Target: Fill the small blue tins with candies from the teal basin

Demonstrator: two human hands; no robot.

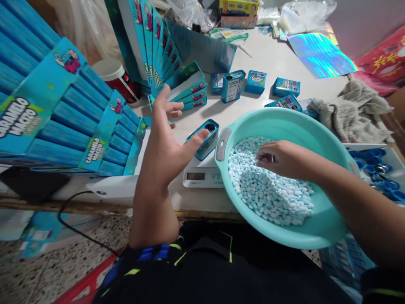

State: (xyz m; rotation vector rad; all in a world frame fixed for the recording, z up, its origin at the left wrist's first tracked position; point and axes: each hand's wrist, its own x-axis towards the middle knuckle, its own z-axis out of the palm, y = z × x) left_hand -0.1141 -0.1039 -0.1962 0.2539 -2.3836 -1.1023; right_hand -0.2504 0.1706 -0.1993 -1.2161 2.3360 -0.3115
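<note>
My left hand [167, 143] is spread open, its thumb over the edge of a small blue tin [207, 145] with a dark round hole in its top. I cannot tell whether the thumb touches the tin. That tin stands at a white digital scale [199, 178] with a lit display. In a large turquoise basin [329, 230] lies a heap of small white and pale blue candies [275, 198]. My right hand [281, 158] is over the heap with its fingers curled together, a small shiny bit showing between them; what they hold is mostly hidden.
Several more blue tins [233, 86] stand behind the basin. Blue display boxes [63, 105] tower at the left, near a red and white cup [117, 78]. At the right are a grey cloth [348, 109] and a white box of blue caps [384, 177].
</note>
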